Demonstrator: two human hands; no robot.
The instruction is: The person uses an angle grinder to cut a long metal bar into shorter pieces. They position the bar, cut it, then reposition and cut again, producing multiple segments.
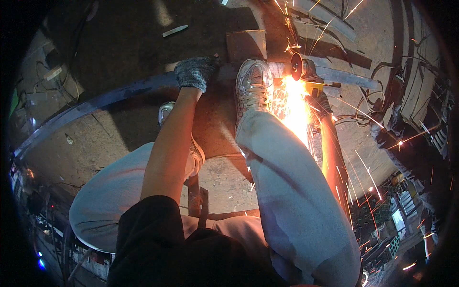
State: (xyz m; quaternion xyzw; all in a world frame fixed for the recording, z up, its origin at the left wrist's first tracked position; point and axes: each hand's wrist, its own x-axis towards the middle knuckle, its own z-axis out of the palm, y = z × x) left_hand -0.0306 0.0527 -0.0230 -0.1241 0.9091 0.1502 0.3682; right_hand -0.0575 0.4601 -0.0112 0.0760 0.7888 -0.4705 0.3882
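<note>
A grey knitted glove covers my left hand [195,72], which is closed round a long flat metal bar [129,91] lying crosswise on the floor. My right shoe [255,83] presses down on the same bar, just right of that hand. Beyond the shoe, my gloved right hand [323,103] is wrapped round an angle grinder [313,87]; glare and sparks hide part of its grip. The grinder's disc [297,67] stands on edge at the bar. Bright sparks [292,103] pour back toward my right leg, and some fly off at the top.
A rusty square plate [246,45] lies beyond the bar. A pale, pointed offcut [175,31] is farther left. Cables [382,91] loop over the floor at right, near more metal strips [330,21]. A dark metal piece [194,196] stands between my legs.
</note>
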